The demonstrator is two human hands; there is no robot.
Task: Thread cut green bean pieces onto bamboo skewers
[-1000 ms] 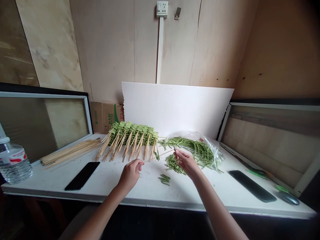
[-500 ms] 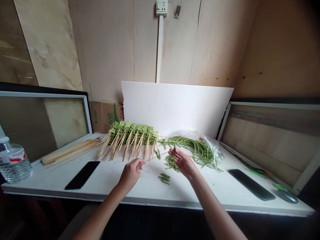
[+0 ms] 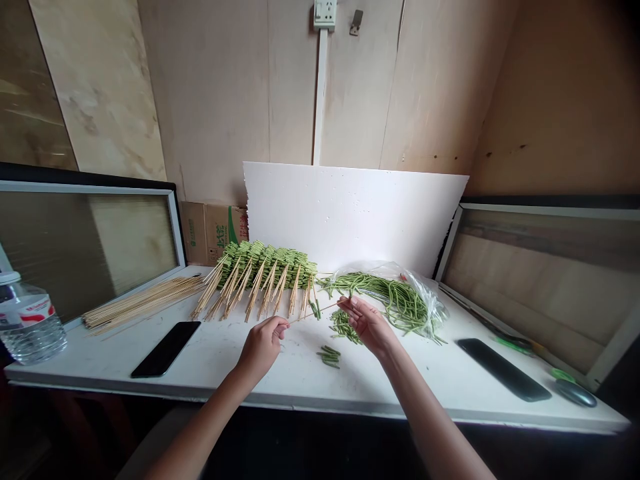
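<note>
Two forearms of mine come in cut off by the bottom edge; my left hand (image 3: pixel 263 343) is closed, pinching one end of a thin skewer (image 3: pixel 317 312), that end hidden in my fingers; the skewer slants up between my hands to my right hand (image 3: pixel 367 323), whose fingertips pinch a small bean piece (image 3: pixel 351 294); whether the tip has pierced it I cannot tell. Some short cut beans (image 3: pixel 329 357) lie between my forearms; the larger cut pile (image 3: pixel 344 327) is partly covered by my right hand. Beyond lie long beans (image 3: pixel 400 300), partly in a crumpled clear bag (image 3: pixel 436 305); left of them, stacked bean skewers (image 3: pixel 270 263) partly hide a carton (image 3: pixel 200 233).
</note>
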